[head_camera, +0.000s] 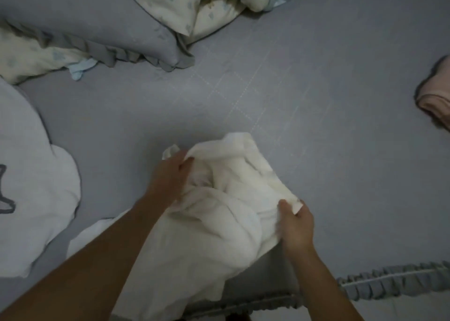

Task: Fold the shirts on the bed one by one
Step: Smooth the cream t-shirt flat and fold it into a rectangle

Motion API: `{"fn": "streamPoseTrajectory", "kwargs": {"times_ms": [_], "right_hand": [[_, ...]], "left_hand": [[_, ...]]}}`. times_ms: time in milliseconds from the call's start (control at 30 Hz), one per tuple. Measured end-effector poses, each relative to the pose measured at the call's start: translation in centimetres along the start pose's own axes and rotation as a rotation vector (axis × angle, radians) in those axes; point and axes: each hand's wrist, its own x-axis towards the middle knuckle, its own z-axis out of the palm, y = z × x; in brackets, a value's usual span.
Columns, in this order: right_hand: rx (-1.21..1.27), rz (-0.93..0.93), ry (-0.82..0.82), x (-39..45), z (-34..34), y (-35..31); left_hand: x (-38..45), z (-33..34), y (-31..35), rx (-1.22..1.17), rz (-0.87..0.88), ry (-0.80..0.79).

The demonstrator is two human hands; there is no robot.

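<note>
In the head view, the white shirt [219, 213] looks thin, soft and very light, so it should give no resistance but will slump and bunch wherever it is not supported; it is probably best taken at firm edges such as the hem, the shoulder seams or the collar and pulled taut between the two hands before it is laid flat. Right now it is a crumpled mass at the near edge of the bed [316, 82], its far part raised off the grey sheet and its near part trailing down over the ruffled bed skirt [394, 281]. The left hand [170, 174] is closed on a fold at the shirt's far left, fingers tucked into the cloth, and the right hand [295, 225] pinches an edge at the shirt's right side between thumb and fingers. The fabric is off-white, plain so far as can be seen, with deep soft creases; which part is collar or sleeve cannot be told. To the far left lie a grey pillow [97, 24] and a pale printed quilt [194, 6], to the near left a light garment with a dark outline motif [36, 174], and at the right edge a pink folded cloth [435, 99], well apart from the shirt.
</note>
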Motion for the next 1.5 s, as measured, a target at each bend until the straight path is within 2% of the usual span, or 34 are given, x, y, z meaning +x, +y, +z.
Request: {"fn": "streamPoseTrajectory", "kwargs": {"times_ms": [67,100,167,233,333,433,567,633,733,800,867,933,967,1067,1100,1167,1233,1300,1367,1433,1500], "right_hand": [[0.023,-0.074,0.029,1.0,-1.7,-2.7],[0.005,-0.143,0.010,1.6,-2.1,-4.1],[-0.032,-0.264,-0.030,2.8,-1.9,-7.1],[-0.084,-0.305,-0.054,4.3,-0.8,-9.3],[-0.315,-0.236,-0.107,6.9,0.8,-9.4],[-0.459,-0.124,-0.195,8.2,2.0,-7.8],[-0.308,-0.197,-0.132,8.7,2.5,-7.0],[-0.218,-0.188,-0.111,8.3,2.0,-6.1],[-0.290,-0.038,-0.117,7.3,0.4,-3.7],[-0.309,0.015,-0.172,6.6,-0.6,-3.0],[-0.270,-0.032,-0.182,6.3,-1.1,-3.9],[-0.237,-0.187,-0.161,6.7,-0.5,-6.7],[-0.220,-0.265,-0.151,7.2,0.4,-8.5],[-0.161,-0.452,-0.054,9.7,3.9,-14.4],[-0.133,-0.472,-0.019,10.8,5.1,-15.8],[-0.107,-0.400,-0.027,12.5,7.0,-16.5],[-0.182,-0.220,-0.026,12.6,7.6,-14.4],[-0.275,-0.115,0.045,11.2,6.7,-10.9],[-0.310,-0.108,0.078,8.7,5.5,-7.7],[-0.276,-0.158,0.006,5.9,4.7,-5.4],[-0.368,-0.225,-0.075,3.3,4.3,-3.3]], "left_hand": [[-1.6,-3.9,-2.9,-0.091,-0.102,0.171],[-2.5,-5.5,-4.1,-0.061,-0.096,0.178],[-3.5,-7.6,-5.6,-0.003,-0.089,0.081],[-3.2,-8.4,-6.9,-0.002,-0.153,-0.053],[-1.5,-8.4,-7.4,0.057,-0.270,-0.206],[0.2,-6.2,-7.0,-0.073,-0.267,-0.199],[3.2,-3.0,-4.2,-0.200,-0.180,-0.075],[4.8,-1.4,-1.8,-0.194,-0.092,-0.162],[6.3,0.5,0.9,0.029,-0.016,-0.301],[6.7,0.3,1.4,0.002,-0.020,-0.215],[6.8,-1.4,1.5,-0.139,-0.027,0.064],[7.9,-4.2,1.9,-0.285,-0.041,0.351],[8.8,-5.7,2.1,-0.300,-0.027,0.442],[13.2,-8.4,2.3,-0.282,0.012,0.558],[14.5,-8.7,2.0,-0.297,-0.002,0.539],[15.6,-8.4,0.5,-0.263,-0.090,0.386],[14.0,-6.9,-2.2,-0.070,-0.227,0.213],[10.2,-5.5,-4.9,0.068,-0.322,0.120],[6.1,-4.3,-7.1,0.117,-0.408,0.111],[2.4,-3.5,-8.9,0.145,-0.508,0.136],[-0.6,-3.1,-10.1,0.133,-0.582,0.152]]}}
